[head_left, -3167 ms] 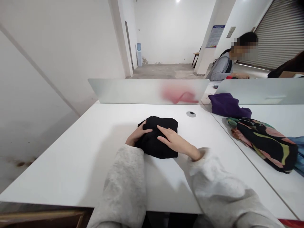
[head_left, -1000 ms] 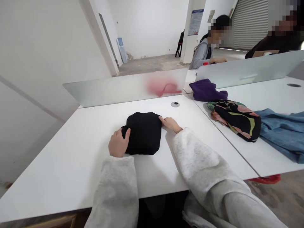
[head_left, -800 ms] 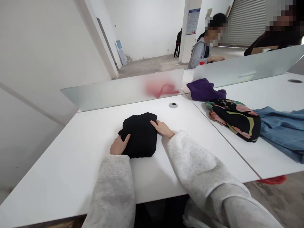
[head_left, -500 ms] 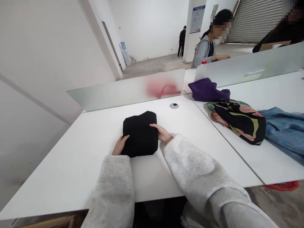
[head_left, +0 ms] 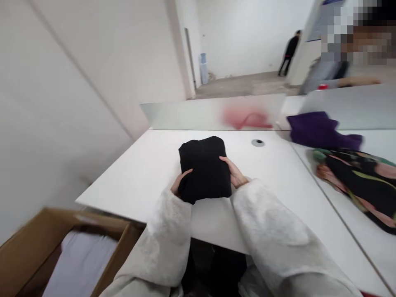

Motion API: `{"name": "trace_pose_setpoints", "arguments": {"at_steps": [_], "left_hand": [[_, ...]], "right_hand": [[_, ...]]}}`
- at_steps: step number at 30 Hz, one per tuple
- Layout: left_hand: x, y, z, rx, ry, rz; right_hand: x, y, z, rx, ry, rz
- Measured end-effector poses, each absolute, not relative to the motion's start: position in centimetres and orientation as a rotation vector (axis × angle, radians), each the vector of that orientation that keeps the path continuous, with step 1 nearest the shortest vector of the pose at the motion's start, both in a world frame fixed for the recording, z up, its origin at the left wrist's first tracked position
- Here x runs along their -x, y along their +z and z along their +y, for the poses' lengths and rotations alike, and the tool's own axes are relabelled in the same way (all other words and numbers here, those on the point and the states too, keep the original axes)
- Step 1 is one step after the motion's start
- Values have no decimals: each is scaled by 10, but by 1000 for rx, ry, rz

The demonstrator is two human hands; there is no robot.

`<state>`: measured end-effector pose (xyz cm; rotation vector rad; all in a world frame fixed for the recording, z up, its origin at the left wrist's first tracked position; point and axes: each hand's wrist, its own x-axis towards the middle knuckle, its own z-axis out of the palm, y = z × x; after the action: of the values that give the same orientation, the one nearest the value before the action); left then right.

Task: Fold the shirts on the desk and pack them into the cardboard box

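A folded black garment [head_left: 204,171], roughly square, is gripped between my two hands above the white table [head_left: 139,173]. My left hand [head_left: 181,181] holds its lower left edge, thumb on top and the other fingers hidden beneath. At the right edge, my right hand [head_left: 233,172] clasps it the same way. What kind of garment it is, I cannot tell.
Left of the table stands an open cardboard box [head_left: 123,243] with folded pale cloth [head_left: 82,262] inside. A purple cloth [head_left: 321,130] and a patterned cloth [head_left: 355,177] lie to the right. A frosted divider [head_left: 185,116] edges the back; people are beyond.
My view has swung left and down, bringing the cardboard box into sight. Both hands still hold the black garment, which sits farther right in the view.
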<state>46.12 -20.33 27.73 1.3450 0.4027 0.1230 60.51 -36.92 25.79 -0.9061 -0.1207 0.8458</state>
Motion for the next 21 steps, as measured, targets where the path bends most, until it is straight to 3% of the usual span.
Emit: {"name": "trace_pose_setpoints", "arguments": {"at_steps": [10,17,21], "left_hand": [[-266,316,-165,-1450,797,696],[-117,348,-126,-1361,1263,1051],[-46,339,-88,-1258,1453,1217]], "right_hand": [[-473,286,-261,1174,1014,-588],[-345,325,-123,963,1062,-1121],[-271,327,-47,823,1121,-1281]]}}
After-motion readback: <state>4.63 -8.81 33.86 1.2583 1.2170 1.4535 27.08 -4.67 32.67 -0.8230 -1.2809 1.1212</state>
